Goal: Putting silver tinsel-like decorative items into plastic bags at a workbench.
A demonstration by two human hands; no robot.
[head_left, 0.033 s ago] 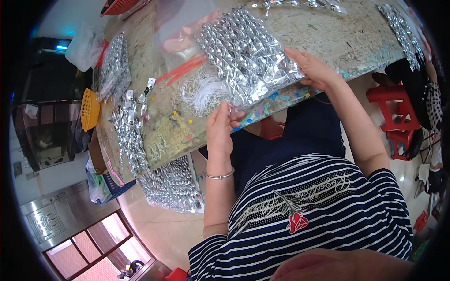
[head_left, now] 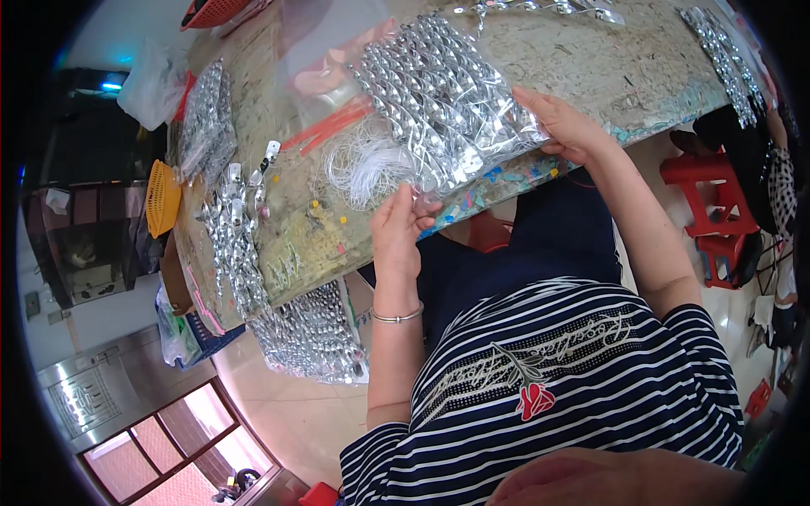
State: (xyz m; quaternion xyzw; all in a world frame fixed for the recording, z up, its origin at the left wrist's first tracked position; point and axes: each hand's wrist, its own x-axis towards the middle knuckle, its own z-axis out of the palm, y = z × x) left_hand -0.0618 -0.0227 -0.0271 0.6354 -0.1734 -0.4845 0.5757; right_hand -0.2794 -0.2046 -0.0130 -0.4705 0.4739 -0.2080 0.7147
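A clear plastic bag packed with rows of shiny silver twisted spirals (head_left: 447, 97) lies near the table's front edge. My left hand (head_left: 398, 221) pinches its near left corner between thumb and fingers. At the near right corner, my right hand (head_left: 567, 125) grips the bag with the thumb on top and the fingers partly hidden beneath. Beside the bag, close to my left hand, rests a loose bundle of white string (head_left: 367, 164). Red strips (head_left: 327, 126) run along flat clear plastic bags (head_left: 325, 51) to the left of the silver spirals.
The worn table (head_left: 591, 59) carries more silver spirals (head_left: 232, 228) at its left edge and a filled bag (head_left: 207, 118) behind them. Another filled bag (head_left: 312, 329) stands below the left edge. A yellow basket (head_left: 160, 198) is far left; red stools (head_left: 709, 194) and another person are right.
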